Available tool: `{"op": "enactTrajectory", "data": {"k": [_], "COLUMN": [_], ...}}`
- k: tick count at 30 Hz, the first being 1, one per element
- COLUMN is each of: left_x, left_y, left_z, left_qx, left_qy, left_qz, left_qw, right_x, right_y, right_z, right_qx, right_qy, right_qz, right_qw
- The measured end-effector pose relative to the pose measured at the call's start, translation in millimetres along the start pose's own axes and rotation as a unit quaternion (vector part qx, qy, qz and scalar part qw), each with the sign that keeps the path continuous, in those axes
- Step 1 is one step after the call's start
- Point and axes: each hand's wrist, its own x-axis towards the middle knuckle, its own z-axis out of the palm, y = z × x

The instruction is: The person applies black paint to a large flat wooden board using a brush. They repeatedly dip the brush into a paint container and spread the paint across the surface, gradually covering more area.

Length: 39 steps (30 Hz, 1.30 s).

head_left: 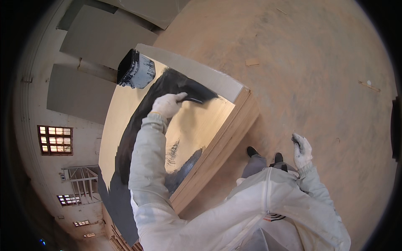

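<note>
My left hand (168,104), in a white glove, is closed round a dark spreading tool (194,99). Whether that tool is a brush or a scraper, I cannot tell. It rests on a pale wooden board (194,129), at the end of a broad black paint streak (142,113). My right hand (302,151), gloved with dark stains, hangs at my right side away from the board. Its fingers are loosely bent and apart, and nothing shows in them. A paint-smeared bucket (140,71), black inside, stands at the board's far left.
The board tops a thick stack (217,144) of boards, with a grey sheet (201,69) along its far edge. Large grey panels (96,37) lean at the back left. Wood scraps (252,62) lie on the dusty floor (318,83). A metal rack (83,180) stands by the left wall.
</note>
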Motion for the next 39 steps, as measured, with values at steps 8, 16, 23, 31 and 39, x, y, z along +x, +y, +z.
{"op": "enactTrajectory", "data": {"k": [8,16,23,31,39], "left_x": [18.4,25.5,5.2,-39.7,-56.4], "left_y": [-10.6,-3.9,-13.8,71.9,93.8], "left_z": [-7.9,-9.5,-10.5,2.1,10.1], "left_qx": [0.026,-0.024,0.01,0.069,0.083], "left_qy": [-0.013,-0.002,-0.007,-0.033,-0.039], "left_qz": [-0.044,-0.03,-0.016,0.022,0.016], "left_qw": [0.999,0.999,1.0,0.997,0.996], "right_x": [0.2,8.9,-12.2,-14.0,4.9], "right_y": [11.4,-4.6,13.4,12.5,11.4], "right_z": [-23.9,-31.9,-30.0,-12.3,0.3], "right_qx": [-0.001,-0.028,0.019,0.039,0.014], "right_qy": [0.014,0.011,0.039,0.04,0.002], "right_qz": [-0.016,-0.021,0.031,0.049,0.003], "right_qw": [1.0,0.999,0.999,0.997,1.0]}}
